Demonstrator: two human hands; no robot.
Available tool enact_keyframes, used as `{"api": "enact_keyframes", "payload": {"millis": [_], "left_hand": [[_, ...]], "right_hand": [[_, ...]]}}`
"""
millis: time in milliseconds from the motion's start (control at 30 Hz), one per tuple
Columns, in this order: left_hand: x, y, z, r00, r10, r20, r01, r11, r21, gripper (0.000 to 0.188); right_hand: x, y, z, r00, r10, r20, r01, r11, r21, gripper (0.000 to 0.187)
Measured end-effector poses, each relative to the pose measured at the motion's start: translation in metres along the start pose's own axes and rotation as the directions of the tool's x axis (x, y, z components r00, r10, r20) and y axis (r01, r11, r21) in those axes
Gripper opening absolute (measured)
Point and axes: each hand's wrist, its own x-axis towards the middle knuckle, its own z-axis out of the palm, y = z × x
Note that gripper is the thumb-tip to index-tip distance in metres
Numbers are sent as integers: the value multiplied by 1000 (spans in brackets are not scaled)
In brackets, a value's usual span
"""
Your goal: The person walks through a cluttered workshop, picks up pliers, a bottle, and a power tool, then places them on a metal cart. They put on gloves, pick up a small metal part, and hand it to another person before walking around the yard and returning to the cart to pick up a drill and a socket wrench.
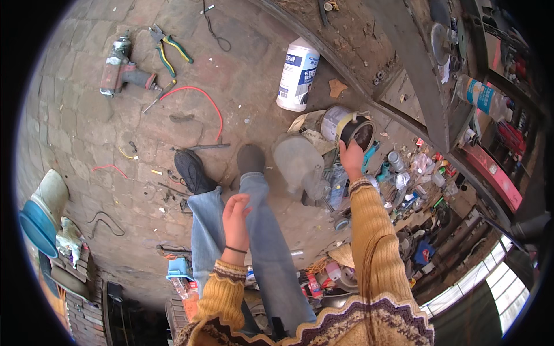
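My right hand (352, 160) reaches out and grips the near rim of a tin can (333, 124) with a pale label and a dark opening. The can lies tipped on its side over a crumpled piece of printed paper (311, 128). Just left of it is a cloudy plastic jug (295, 158), with a clear plastic bottle (316, 183) close by. My left hand (234, 222) hovers over my jeans, its fingers loosely bent and holding nothing I can see. A white bottle with a blue label (298, 75) lies beyond the can.
On the paved floor lie a red power tool (118, 69), green-handled pliers (167, 47), a screwdriver (160, 96) and a red wire (210, 102). A metal frame (369, 95) runs along the right, beside a heap of scrap (415, 173). A blue basin (36, 228) stands far left.
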Motion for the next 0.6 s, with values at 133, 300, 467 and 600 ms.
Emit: {"api": "enact_keyframes", "payload": {"millis": [133, 300, 467, 600], "left_hand": [[0, 5, 3, 1000, 1, 3, -1, 1000, -12, 11], [1, 11, 3, 1000, 1, -7, -1, 1000, -17, 11], [2, 10, 0, 1000, 13, 3, -13, 999, -32, 12], [2, 11, 4, 1000, -21, -16, 21, 999, -31, 13]], "right_hand": [[31, -35, 8, 958, -221, 184, 209, 974, 83, 40], [17, -69, -14, 985, 12, 171, -10, 1000, -11, 42], [25, -105, -62, 963, -189, -191, 152, 970, -192, 59], [80, -153, -59, 976, -214, -28, 213, 934, 288, 91]]}}
